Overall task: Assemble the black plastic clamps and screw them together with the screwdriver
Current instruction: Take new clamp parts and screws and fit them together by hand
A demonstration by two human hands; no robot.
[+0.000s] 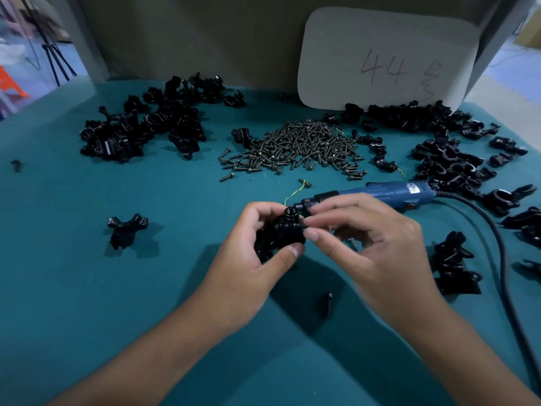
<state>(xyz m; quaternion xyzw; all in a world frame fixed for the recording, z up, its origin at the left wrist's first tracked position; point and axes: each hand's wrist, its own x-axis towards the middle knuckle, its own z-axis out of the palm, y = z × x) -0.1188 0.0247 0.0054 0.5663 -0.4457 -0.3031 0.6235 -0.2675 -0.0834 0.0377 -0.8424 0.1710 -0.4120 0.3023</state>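
Nearest the camera, two bare forearms are raised over the teal cloth-covered tabletop (87, 288). The black plastic clamp assembly (279, 232) is gripped in the curled left hand (248, 259), held just above the tabletop at centre. The right hand (366, 244) is pinched at the clamp's right side; a small screw seems held there, blurred, not certain. The blue corded electric screwdriver (389, 191) lies just behind the right hand, long axis left-right, tip toward the clamp, so the right hand is nearer. No containers are seen: the loose heap of dark metal screws (298, 148) and piles of black clamp parts (140, 127) lie bare on the cloth.
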